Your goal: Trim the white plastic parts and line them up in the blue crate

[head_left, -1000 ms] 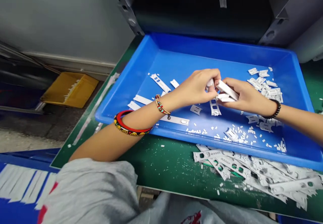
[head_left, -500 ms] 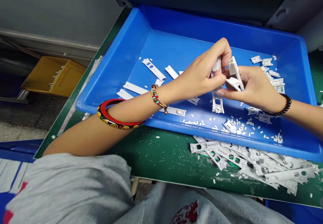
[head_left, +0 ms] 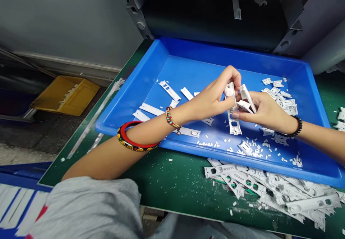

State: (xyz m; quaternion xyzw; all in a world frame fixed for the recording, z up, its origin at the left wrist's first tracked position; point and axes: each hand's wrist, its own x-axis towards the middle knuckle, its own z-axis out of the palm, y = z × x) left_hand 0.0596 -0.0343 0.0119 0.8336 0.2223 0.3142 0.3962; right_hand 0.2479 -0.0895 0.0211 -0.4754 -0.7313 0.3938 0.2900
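Note:
Both hands meet over the middle of a blue tray (head_left: 172, 57). My left hand (head_left: 214, 97) pinches the top of a long white plastic strip (head_left: 233, 118) that hangs down toward the tray floor. My right hand (head_left: 262, 111) grips a few short white plastic pieces (head_left: 246, 99) held against that strip. Loose white strips (head_left: 169, 90) lie on the tray floor to the left. Small trimmed white parts (head_left: 283, 99) are heaped at the tray's right, and tiny white offcuts (head_left: 256, 149) are scattered near its front wall.
A pile of long white perforated strips (head_left: 269, 188) lies on the green table (head_left: 175, 181) in front of the tray. A dark machine opening (head_left: 210, 12) rises behind the tray. On the floor at left sits a yellow bin (head_left: 64, 95). White strips on a blue surface (head_left: 16, 199) show lower left.
The strip, held flat a second ago, now hangs upright from my left fingers. Both hands have stayed together over the tray, and the view has shifted slightly.

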